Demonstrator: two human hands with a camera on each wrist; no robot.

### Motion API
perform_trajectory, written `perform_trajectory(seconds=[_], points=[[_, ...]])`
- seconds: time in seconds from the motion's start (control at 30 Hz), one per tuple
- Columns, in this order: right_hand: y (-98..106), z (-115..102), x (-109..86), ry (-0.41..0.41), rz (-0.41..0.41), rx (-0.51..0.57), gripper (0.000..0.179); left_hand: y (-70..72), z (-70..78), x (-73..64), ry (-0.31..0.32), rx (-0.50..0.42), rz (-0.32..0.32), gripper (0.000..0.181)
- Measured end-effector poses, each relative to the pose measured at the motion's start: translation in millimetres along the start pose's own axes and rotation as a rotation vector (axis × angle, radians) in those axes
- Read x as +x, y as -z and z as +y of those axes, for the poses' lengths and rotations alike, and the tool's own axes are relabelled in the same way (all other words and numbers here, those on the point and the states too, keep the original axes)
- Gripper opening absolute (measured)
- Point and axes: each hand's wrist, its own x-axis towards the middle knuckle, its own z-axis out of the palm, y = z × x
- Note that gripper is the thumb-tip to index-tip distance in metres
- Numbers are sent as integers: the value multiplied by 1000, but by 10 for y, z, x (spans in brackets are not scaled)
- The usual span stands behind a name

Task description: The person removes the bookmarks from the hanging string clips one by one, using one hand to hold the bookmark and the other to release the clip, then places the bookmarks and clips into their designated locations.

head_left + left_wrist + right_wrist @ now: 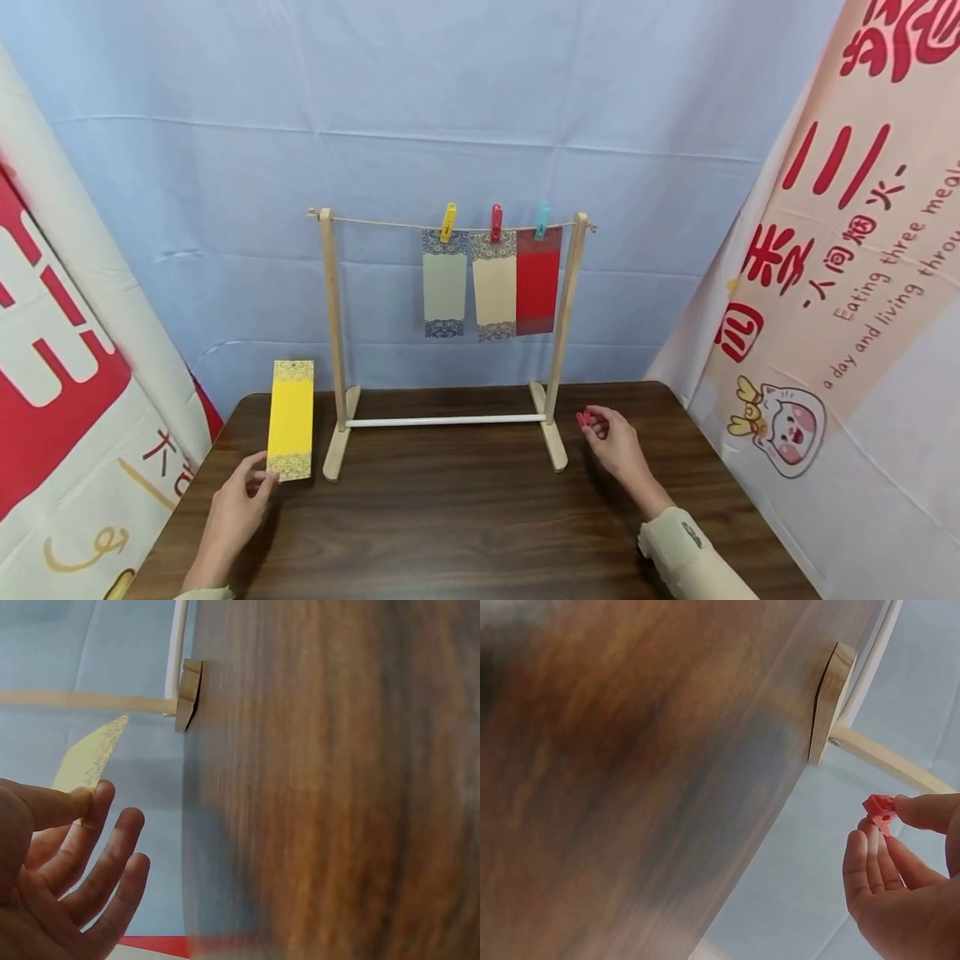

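My left hand [238, 508] pinches the lower corner of a yellow card [291, 417] with patterned ends, left of the wooden rack [333, 321]. In the left wrist view thumb and forefinger grip the card [91, 756]; the other fingers are spread. Right of the rack, my right hand [618, 446] pinches a red clothespin [584, 418] between thumb and fingers, raised over the table in the right wrist view. On the rack's string [382, 222] hang a grey-green card [445, 285] under a yellow clothespin [448, 223], a cream card [495, 283] under a red one, and a red card [537, 283] under a teal one.
The rack stands on a dark wooden table [450, 517], its feet joined by a white bar [446, 422] low across the front. A light blue cloth [450, 100] hangs close behind. Printed banners [847, 275] flank the table on both sides.
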Motion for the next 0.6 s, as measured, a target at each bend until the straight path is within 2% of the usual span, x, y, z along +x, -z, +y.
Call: perform_trajectory(seconds=[0.17,0.4,0.6], points=[[11,20,20,-23,-40,-34,39,7,-9,17,13,5,-26,50],[-5,69,41,-9,-57,-93,37,18,-21,41,4,29,-39,49],[-12,80,61,-26,-74,-104,36,29,-18,71,3,39,-71,50]])
